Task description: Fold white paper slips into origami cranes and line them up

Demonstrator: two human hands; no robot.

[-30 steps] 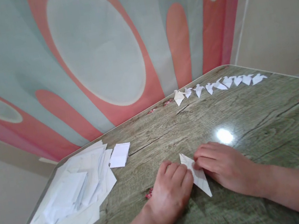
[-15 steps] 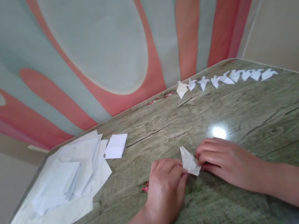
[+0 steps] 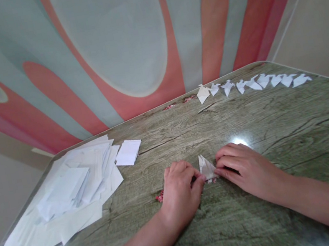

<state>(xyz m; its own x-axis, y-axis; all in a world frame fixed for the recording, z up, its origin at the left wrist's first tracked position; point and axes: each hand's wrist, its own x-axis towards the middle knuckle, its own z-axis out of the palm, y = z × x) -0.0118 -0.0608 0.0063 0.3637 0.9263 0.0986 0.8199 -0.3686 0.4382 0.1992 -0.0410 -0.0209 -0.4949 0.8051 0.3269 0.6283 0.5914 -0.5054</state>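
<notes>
A small piece of folded white paper stands between my two hands over the wooden table, its pointed end directed away from me. My left hand pinches its lower left corner between thumb and forefinger. On the other side, my right hand grips the lower right corner with thumb and fingertips. The fingers of both hands are curled, and the tips partly cover the paper's lower corners.
A loose pile of white paper sheets spreads over the table's left side. Beside it lies a small stack of paper squares. Several folded paper birds form a row along the back right, near the patterned wall.
The lower edge of the folded paper has been turned up, so the piece looks shorter and more triangular. Both hands still hold it, and the whole view has shifted slightly.
</notes>
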